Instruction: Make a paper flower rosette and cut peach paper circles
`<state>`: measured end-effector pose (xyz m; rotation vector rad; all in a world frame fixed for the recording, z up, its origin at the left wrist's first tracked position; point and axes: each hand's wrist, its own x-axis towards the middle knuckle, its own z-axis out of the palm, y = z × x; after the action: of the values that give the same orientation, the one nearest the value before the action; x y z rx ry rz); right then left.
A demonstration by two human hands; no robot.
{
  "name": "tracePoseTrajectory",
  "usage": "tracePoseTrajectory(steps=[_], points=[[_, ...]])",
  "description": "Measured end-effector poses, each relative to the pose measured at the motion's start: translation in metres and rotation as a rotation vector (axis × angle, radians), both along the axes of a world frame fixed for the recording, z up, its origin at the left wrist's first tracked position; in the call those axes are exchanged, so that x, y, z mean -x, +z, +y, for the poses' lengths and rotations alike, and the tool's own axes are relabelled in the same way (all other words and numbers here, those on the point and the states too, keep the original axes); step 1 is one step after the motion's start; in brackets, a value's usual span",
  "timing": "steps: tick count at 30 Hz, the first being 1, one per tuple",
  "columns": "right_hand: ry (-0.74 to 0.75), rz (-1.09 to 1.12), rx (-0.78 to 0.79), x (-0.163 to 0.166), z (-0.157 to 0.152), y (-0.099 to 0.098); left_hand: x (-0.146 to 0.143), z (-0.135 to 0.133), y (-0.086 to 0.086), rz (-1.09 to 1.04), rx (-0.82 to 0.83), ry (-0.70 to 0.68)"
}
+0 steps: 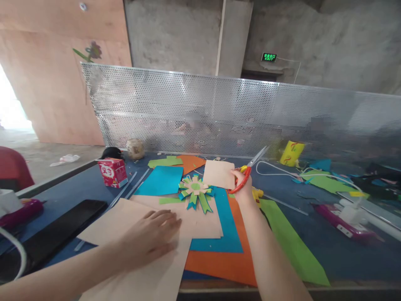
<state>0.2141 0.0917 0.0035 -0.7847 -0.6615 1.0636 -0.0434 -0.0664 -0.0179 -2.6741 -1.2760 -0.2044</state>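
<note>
The right hand (244,189) is gripping red-handled scissors (257,156) and, seemingly, pinching a beige square (217,174); the left hand (156,234) is lying flat, unclenched, on beige sheets (202,221).

The right hand (244,187) partly hides the scissors (257,156); the near paper (156,274) and left chair (13,167) are cut off; shapes (193,120) behind the mesh (150,96) blur.

Daylt far L, blown out | glare on mesh panel (188,98) | soft shad. on beige paper (142,269) | edges stretched

Craft workshop, scissors (249,169), concrete wall (175,33) (bare)
</note>
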Motion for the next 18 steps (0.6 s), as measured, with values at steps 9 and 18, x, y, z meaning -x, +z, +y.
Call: tracePoseTrajectory(steps=[9, 18], points=[[-0.029, 0.005, 0.028, -0.002, 0.000, -0.002, -0.023, 0.035, -0.002, -0.017, -0.078, 0.148], [-0.004, 0.055, 0.063, -0.003, -0.007, 0.005, -0.036, 0.066, 0.007, -0.010, -0.123, 0.229]])
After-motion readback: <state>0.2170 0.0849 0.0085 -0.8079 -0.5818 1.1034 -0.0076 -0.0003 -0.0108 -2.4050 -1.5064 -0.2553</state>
